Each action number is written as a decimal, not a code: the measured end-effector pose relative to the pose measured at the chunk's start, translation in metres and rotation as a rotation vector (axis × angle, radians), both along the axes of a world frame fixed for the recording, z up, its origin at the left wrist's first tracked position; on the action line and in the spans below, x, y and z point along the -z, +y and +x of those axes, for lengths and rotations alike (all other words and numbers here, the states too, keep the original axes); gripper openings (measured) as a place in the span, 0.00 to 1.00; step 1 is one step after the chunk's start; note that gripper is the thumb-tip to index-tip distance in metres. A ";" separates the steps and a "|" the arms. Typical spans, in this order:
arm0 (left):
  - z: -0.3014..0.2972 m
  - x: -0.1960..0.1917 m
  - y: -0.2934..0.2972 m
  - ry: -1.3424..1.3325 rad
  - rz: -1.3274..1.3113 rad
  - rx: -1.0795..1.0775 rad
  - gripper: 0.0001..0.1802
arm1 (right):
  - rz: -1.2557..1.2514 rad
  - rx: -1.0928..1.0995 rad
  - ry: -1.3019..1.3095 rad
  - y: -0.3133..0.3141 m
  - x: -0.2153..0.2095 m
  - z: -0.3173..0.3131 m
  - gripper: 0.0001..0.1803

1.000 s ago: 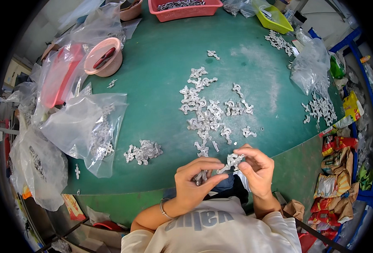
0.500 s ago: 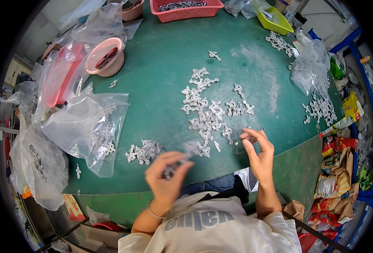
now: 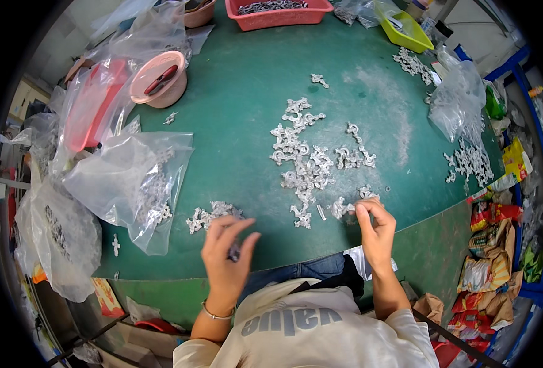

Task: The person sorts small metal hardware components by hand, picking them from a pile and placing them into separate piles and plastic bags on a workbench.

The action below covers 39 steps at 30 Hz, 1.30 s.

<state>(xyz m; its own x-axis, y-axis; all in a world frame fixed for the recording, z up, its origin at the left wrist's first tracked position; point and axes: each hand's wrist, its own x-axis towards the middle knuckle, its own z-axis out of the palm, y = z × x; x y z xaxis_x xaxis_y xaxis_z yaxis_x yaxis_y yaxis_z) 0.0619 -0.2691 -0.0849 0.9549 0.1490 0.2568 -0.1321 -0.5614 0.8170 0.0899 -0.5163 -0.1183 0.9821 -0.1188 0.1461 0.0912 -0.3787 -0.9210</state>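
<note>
My left hand [image 3: 224, 250] is near the table's front edge, thumb and forefinger apart. A small dark metal part [image 3: 234, 252] is partly visible in its palm, held by the curled fingers. Just beyond the hand lies a small pile of silver castings [image 3: 213, 214], partly covered by the fingers. My right hand [image 3: 377, 227] pinches the edge of a silver metal part [image 3: 342, 207] low over the table. Another silver piece [image 3: 367, 191] lies just past those fingertips. A larger spread of similar castings [image 3: 308, 165] covers the middle of the table.
Clear plastic bags [image 3: 130, 178] with parts cover the left side, by a pink basket [image 3: 173, 92] holding a red-handled tool. A red tray [image 3: 277, 19] and a yellow tray [image 3: 415, 40] stand at the back. More castings [image 3: 469, 161] lie beside a bag [image 3: 458, 101] at right.
My left hand has shifted left and its thumb and forefinger have spread. A silver part now lies at my right fingertips, which have come down slightly. The view has shifted a little.
</note>
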 end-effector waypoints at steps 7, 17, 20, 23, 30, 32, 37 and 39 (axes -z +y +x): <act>0.007 -0.006 -0.040 0.247 -0.554 0.355 0.20 | 0.502 -0.168 0.159 0.018 -0.025 -0.018 0.07; 0.007 -0.004 -0.044 0.376 -0.737 0.321 0.09 | 0.335 -0.248 -0.021 0.019 -0.035 -0.021 0.05; 0.008 -0.009 -0.043 0.444 -0.770 0.314 0.08 | 0.335 -0.245 -0.018 0.019 -0.036 -0.021 0.04; 0.008 -0.004 -0.044 0.377 -0.814 0.343 0.09 | 0.342 -0.231 -0.014 0.021 -0.037 -0.022 0.03; 0.008 -0.008 -0.050 0.209 -0.609 0.323 0.13 | 0.303 -0.218 -0.076 0.023 -0.037 -0.023 0.01; 0.008 -0.010 -0.051 0.239 -0.617 0.293 0.14 | 0.303 -0.232 -0.072 0.022 -0.037 -0.023 0.02; 0.010 -0.009 -0.055 0.152 -0.556 0.298 0.13 | 0.350 -0.248 -0.039 0.020 -0.035 -0.024 0.02; 0.011 -0.012 -0.055 0.146 -0.524 0.299 0.12 | 0.396 -0.238 -0.006 0.021 -0.036 -0.025 0.02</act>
<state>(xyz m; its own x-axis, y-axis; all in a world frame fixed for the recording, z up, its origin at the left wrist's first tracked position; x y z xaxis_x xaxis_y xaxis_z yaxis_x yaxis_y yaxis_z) 0.0728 -0.3244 -0.0731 0.9946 -0.0595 0.0855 -0.0878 -0.0366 0.9955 0.0650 -0.4956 -0.0819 0.9881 0.0622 0.1407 0.1388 0.0340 -0.9897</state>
